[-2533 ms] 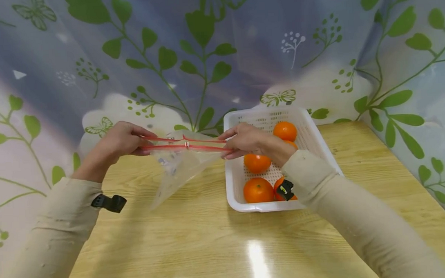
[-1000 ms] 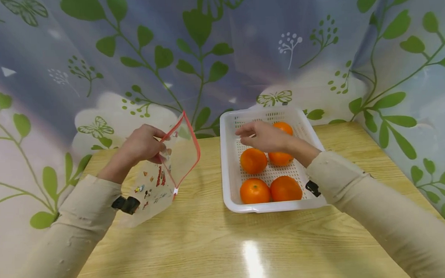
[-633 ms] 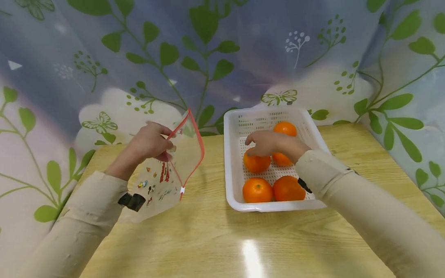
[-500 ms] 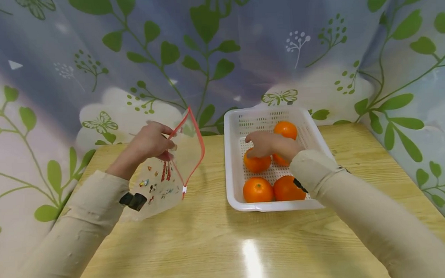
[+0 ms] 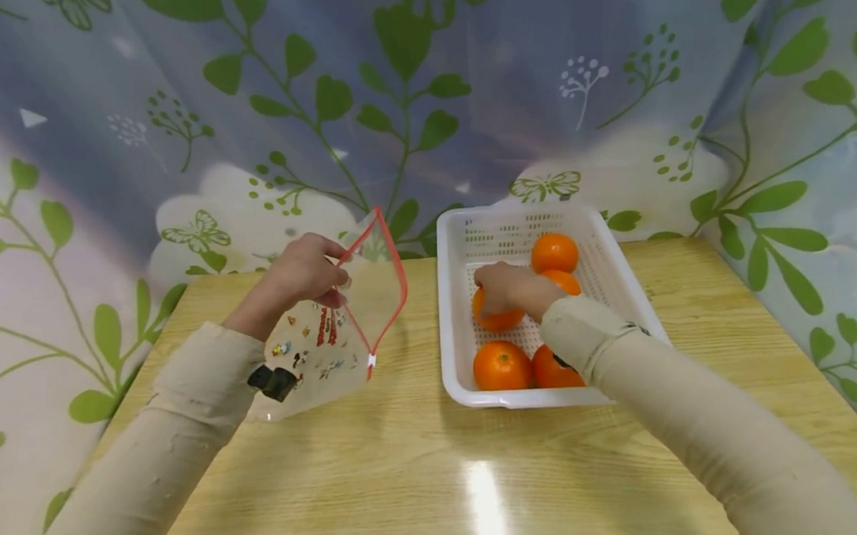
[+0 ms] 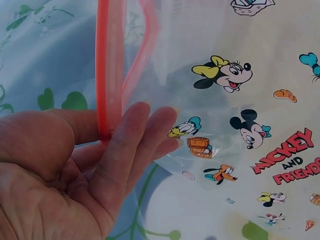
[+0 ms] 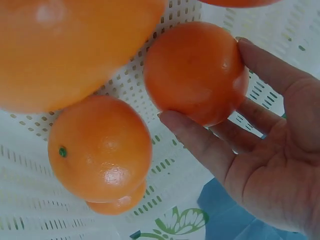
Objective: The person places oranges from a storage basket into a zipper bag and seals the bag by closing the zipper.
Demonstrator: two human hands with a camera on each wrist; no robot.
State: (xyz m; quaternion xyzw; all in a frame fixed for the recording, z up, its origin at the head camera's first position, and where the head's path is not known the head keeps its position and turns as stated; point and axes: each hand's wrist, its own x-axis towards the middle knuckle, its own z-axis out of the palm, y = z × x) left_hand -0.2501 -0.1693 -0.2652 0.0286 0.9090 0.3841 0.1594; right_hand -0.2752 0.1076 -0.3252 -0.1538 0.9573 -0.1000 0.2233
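Observation:
My left hand (image 5: 308, 270) pinches one side of the mouth of a clear zip bag (image 5: 318, 362) printed with cartoon figures. Its red zip edge (image 6: 111, 65) stands parted, with a white slider (image 5: 372, 360) at the lower corner. In the left wrist view, thumb and fingers (image 6: 125, 145) close on that edge. Inside a white plastic basket (image 5: 468, 398), my right hand (image 5: 510, 288) holds an orange (image 5: 497, 321). The right wrist view shows thumb and fingers spread round this orange (image 7: 195, 72), touching its sides. It sits low over the perforated basket floor.
Several other oranges share the basket: one (image 5: 503, 366) at the near left, one (image 5: 554, 367) partly under the right sleeve, one (image 5: 554, 252) at the back. The basket stands on a wooden table (image 5: 407, 473) against a leaf-patterned curtain (image 5: 423, 102).
Both hands held the bag's mouth at first. The right hand let go, moved over the basket, and came down round an orange. The left hand kept the bag, its mouth now parted wider.

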